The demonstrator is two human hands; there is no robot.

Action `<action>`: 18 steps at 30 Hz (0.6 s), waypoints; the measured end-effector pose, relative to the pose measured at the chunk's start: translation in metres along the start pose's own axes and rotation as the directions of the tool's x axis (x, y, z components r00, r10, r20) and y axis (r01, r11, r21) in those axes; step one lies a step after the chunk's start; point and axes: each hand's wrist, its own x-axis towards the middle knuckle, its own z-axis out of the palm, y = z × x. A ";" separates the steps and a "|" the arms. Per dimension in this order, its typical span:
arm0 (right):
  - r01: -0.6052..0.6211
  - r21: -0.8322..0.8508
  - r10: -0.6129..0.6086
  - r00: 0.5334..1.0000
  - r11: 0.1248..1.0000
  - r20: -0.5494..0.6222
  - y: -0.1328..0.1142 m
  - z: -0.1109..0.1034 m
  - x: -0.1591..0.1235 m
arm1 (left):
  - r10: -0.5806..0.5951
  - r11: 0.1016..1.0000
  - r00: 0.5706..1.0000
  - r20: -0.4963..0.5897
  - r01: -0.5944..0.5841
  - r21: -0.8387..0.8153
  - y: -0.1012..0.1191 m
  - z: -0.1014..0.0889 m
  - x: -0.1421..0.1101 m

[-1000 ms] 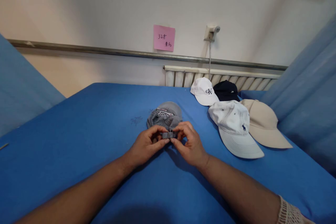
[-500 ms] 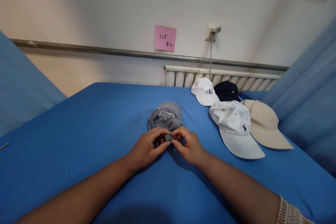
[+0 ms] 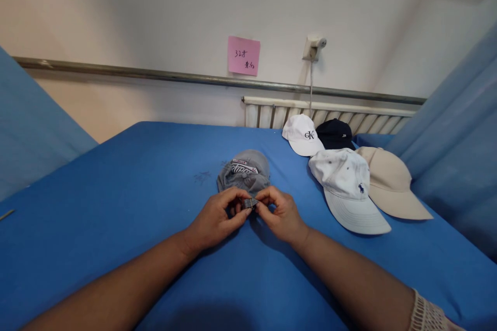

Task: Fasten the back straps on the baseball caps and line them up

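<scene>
Grey cap [image 3: 248,173]: left hand [image 3: 216,217], right hand [image 3: 282,217] pinch strap [image 3: 247,204]; blue table [image 3: 116,191] spreads leftward, 4 caps [image 3: 344,176] rightward.

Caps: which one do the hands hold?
The gray cap, its strap pinched between the left hand and right hand; the other four caps lie untouched to the right.

Left hand [image 3: 216,216] beside right hand [image 3: 282,217], both pinched

The worktop [image 3: 128,160] is covered with blue cloth [image 3: 89,227], which has some dark marks [image 3: 202,178]. On it, near the middle, lies a grey cap [image 3: 252,164]. To the right are a white cap [image 3: 301,134], a dark cap [image 3: 334,133], a pale cap [image 3: 344,178] and a beige cap [image 3: 390,183]; far left, a thin stick [image 3: 6,214].
</scene>
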 end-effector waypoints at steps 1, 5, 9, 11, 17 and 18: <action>-0.008 0.017 0.008 1.000 1.000 -0.003 0.001 0.000 0.000 | 0.001 1.000 1.000 0.000 -0.001 0.002 0.000 0.000 0.000; -0.082 0.136 0.082 0.997 0.987 0.006 0.000 0.000 -0.001 | 0.010 1.000 1.000 0.007 -0.010 0.004 -0.001 0.000 -0.001; -0.170 0.297 0.154 0.985 0.939 0.077 -0.004 0.000 -0.001 | 0.028 0.999 0.999 0.034 -0.029 0.014 -0.003 0.001 -0.002; -0.173 0.305 0.160 0.985 0.936 0.070 -0.005 0.002 -0.001 | 0.044 0.999 0.998 0.055 -0.045 0.021 -0.003 0.001 -0.002; -0.141 0.202 0.140 0.990 0.969 0.023 -0.005 0.005 -0.001 | 0.060 0.996 0.995 0.081 -0.065 0.068 -0.002 0.001 -0.002; -0.134 0.177 0.134 0.991 0.975 0.013 -0.005 0.005 0.000 | 0.057 0.996 0.996 0.076 -0.062 0.069 -0.002 0.001 -0.002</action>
